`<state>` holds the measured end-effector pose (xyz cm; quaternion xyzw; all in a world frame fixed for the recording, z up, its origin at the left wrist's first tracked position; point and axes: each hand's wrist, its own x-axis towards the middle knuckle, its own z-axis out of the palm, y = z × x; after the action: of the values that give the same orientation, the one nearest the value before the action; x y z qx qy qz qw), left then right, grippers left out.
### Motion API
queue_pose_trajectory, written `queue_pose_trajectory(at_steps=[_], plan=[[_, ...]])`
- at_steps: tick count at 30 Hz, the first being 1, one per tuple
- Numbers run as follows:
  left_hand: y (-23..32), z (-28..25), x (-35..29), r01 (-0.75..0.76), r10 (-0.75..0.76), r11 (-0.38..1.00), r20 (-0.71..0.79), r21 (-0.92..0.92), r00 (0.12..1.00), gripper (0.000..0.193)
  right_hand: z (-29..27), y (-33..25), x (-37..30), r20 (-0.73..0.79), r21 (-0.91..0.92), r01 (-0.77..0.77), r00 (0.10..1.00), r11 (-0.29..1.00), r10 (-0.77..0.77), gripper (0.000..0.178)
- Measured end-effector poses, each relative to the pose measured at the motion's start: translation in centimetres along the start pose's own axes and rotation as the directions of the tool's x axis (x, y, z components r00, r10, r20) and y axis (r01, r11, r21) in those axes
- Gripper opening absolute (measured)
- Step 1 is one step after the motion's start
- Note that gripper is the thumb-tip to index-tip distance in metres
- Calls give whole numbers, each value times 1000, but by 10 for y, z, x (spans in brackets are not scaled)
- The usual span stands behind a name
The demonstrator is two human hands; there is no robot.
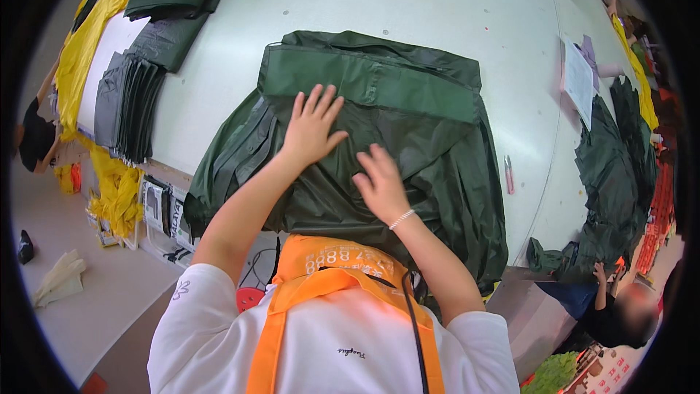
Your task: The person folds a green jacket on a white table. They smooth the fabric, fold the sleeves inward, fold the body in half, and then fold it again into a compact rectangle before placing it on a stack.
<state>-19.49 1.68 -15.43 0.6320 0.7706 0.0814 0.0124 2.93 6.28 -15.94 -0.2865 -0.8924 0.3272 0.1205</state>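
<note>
A dark green raincoat-like garment [408,95] lies spread on the white table [452,7], its lower part hanging over the near edge. My left hand [312,125] presses flat on the garment's middle, fingers spread. Just to its right, my right hand [380,182] also rests palm-down on the fabric, a bead bracelet on its wrist. Neither hand grips anything.
Folded dark green and grey garments [138,95] are stacked at the table's left end, beside yellow ones [84,51]. A pink pen [508,174] lies right of the garment. Papers [580,80] and another green pile [616,168] sit at right, where another person [620,314] works.
</note>
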Motion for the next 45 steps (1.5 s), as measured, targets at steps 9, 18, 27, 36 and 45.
queue_pose_trajectory(at_steps=[9, 18, 27, 36, 45], plan=[[40, -12, -28, 14, -36, 941, -59, -339, 998, 65, -55, 83, 39, -130, 973, -85, 576, 217, 807, 42], [-54, -1, -15, 236, -830, -114, 223, -965, 510, 41, -37, 7, 86, -442, -23, 5, 897, 1000, -15, 43], [68, -28, 55, -7, -111, 832, -180, -554, 977, 40, -12, 46, 67, -98, -44, 79, 992, 996, -83, 29], [68, 29, 57, 98, 93, 801, 285, -590, 954, 41, -70, 33, 31, 98, 42, 153, 983, 987, -156, 46], [35, 38, 77, 254, 296, 556, 474, -791, 829, 48, -42, 47, 39, 149, -189, 232, 967, 954, -206, 36]])
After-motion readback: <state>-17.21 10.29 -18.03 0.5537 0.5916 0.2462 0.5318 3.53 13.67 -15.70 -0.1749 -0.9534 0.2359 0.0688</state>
